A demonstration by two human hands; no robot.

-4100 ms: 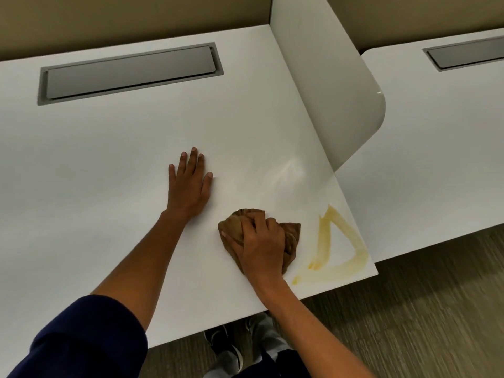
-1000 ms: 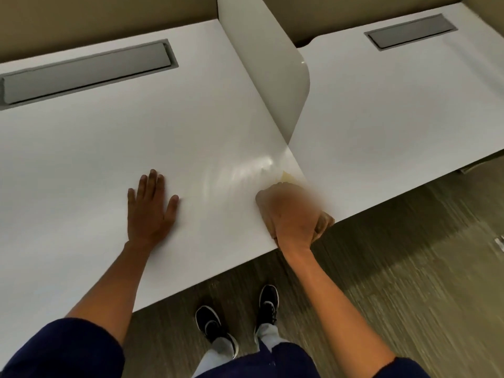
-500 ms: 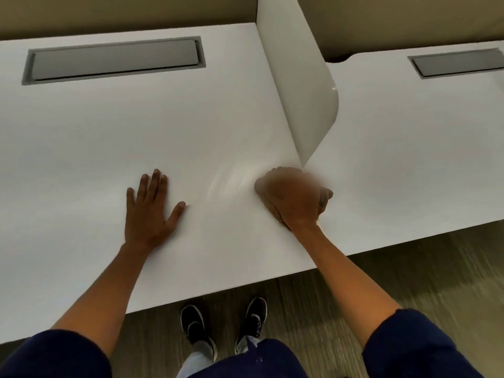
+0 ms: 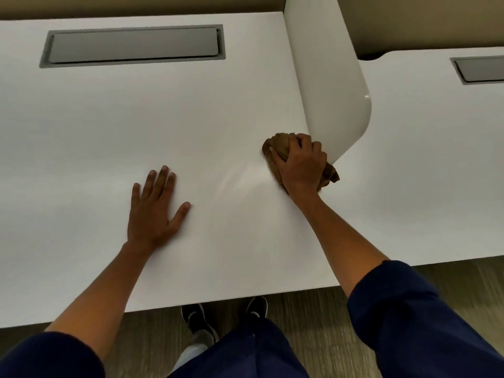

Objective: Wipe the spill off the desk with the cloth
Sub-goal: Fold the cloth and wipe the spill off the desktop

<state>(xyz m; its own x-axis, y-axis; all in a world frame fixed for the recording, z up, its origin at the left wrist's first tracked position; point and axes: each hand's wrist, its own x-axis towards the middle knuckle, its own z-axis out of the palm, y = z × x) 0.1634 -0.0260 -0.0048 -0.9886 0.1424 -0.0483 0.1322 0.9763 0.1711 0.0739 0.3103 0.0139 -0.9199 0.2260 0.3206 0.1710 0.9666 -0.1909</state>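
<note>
While our right hand (image 4: 300, 166) presses a crumpled brown cloth (image 4: 281, 148) onto the smooth white laminate desk (image 4: 136, 118), fingers curled tight and clamped over the bunched fabric, our left hand (image 4: 154, 211) lies flat on the same surface, palm down, fingers spread apart and gripping nothing. We see the cloth wadded into an uneven lump, one ragged corner poking out past the right side of the knuckles, right at the foot of the glossy white divider panel (image 4: 332, 91) with its rounded front corner. Faint pale streaks (image 4: 240, 178) sheen the matte top just left of the cloth, between our two hands; we make out no coloured liquid on the desk. A long grey rectangular cable hatch (image 4: 133, 46) sits recessed near the far edge. Beyond the divider lies a second white desk (image 4: 425, 159). Dark blue sleeves (image 4: 409, 309) are pushed up on both arms, and black shoes (image 4: 196, 315) stand on streaky grey-brown flooring (image 4: 450, 274) below.
</note>
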